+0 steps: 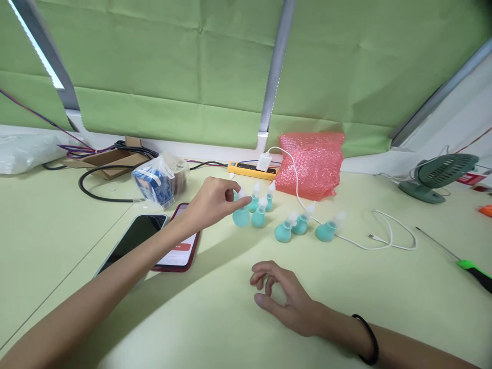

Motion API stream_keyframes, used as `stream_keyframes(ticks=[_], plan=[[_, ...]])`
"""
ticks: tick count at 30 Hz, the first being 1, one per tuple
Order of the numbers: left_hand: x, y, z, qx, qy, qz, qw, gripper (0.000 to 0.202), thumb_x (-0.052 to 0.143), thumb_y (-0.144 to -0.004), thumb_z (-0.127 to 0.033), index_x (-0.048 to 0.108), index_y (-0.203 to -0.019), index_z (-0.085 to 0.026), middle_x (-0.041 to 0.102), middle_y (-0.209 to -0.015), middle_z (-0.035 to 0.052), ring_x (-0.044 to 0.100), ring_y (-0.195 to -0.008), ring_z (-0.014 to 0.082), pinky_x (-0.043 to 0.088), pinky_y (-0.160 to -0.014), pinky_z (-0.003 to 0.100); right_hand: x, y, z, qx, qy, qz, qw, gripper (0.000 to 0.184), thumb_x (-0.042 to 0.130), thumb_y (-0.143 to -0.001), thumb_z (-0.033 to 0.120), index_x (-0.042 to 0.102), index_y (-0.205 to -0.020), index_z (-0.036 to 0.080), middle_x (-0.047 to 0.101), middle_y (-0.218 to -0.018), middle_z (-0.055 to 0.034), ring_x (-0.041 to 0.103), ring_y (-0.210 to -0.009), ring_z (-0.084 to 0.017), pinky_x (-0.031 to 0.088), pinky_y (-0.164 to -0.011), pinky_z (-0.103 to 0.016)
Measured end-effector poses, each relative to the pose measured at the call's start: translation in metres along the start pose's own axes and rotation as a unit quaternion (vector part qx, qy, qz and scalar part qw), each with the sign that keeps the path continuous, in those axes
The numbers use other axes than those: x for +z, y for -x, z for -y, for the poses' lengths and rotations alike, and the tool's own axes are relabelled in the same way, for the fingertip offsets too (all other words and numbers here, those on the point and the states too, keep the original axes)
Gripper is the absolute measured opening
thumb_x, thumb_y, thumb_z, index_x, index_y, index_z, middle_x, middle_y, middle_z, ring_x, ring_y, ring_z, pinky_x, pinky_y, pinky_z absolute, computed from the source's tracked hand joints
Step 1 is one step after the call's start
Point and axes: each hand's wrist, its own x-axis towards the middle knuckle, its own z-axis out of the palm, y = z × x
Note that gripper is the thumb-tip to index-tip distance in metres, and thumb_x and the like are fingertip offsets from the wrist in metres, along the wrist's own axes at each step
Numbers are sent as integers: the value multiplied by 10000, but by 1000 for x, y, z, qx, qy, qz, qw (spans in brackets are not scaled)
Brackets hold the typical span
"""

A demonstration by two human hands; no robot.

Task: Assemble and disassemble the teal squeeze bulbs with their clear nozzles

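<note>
My left hand (pixel 215 200) is closed in a pinch on the translucent tip of a teal squeeze bulb (pixel 241 217). Whether that bulb touches the table I cannot tell. Close on its right stand more teal bulbs with clear tips, one of them a front bulb (pixel 259 219). Further right, a leaning bulb (pixel 283 232) and a bulb beside it (pixel 301 224) lie close together. Another tilted bulb (pixel 326 231) sits apart from them. My right hand (pixel 286 297) is over the table in front of the bulbs, fingers loosely curled and apart, holding nothing.
Two phones, a dark-screened one (pixel 134 241) and a lit one (pixel 182 246), lie under my left forearm. Behind are a yellow power strip (pixel 251 171), red bubble wrap (pixel 311 166) and a bagged blue box (pixel 154 184). Rightward lie a white cable (pixel 384 246), screwdriver (pixel 467 264) and green fan (pixel 438 174).
</note>
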Motion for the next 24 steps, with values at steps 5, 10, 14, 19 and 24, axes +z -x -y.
stream_keyframes(ticks=[5, 10, 14, 19, 24], plan=[[20, -1, 22, -29, -49, 83, 995, 271, 507, -750, -352, 641, -825, -129, 423, -432, -43, 360, -407, 91, 258, -434, 204, -3, 0, 3, -4, 19, 8, 1000, 235, 494, -754, 145, 435, -976, 198, 543, -840, -26, 484, -691, -112, 435, -620, -242], [27, -1, 29, -27, -42, 61, 997, 358, 443, -803, -324, 547, -1077, -118, 493, -473, -38, 419, -442, 102, 317, -502, 208, -2, 1, 5, -2, 38, 10, 999, 203, 492, -749, 140, 451, -941, 194, 547, -818, -21, 474, -673, -110, 429, -624, -241], [22, -4, 29, -10, -31, 27, 999, 379, 410, -826, -360, 523, -1109, -134, 526, -514, -32, 462, -472, 102, 350, -536, 205, -1, 1, 3, -6, 45, 6, 999, 207, 489, -742, 130, 451, -935, 194, 546, -819, -18, 473, -671, -107, 426, -619, -236], [9, -8, 35, 11, -171, -84, 982, 309, 443, -803, -324, 583, -999, -130, 579, -780, 60, 541, -703, 180, 409, -639, 265, 1, 1, 3, -11, 50, 0, 999, 199, 485, -737, 126, 453, -921, 196, 545, -805, -14, 471, -661, -106, 424, -612, -234], [15, -8, 50, 5, -217, -5, 976, 413, 413, -819, -274, 391, -1213, -150, 422, -1158, 135, 485, -958, 255, 402, -797, 381, 3, 1, 4, -9, 51, -3, 999, 192, 484, -729, 120, 457, -904, 196, 545, -796, -11, 472, -658, -106, 424, -605, -231]])
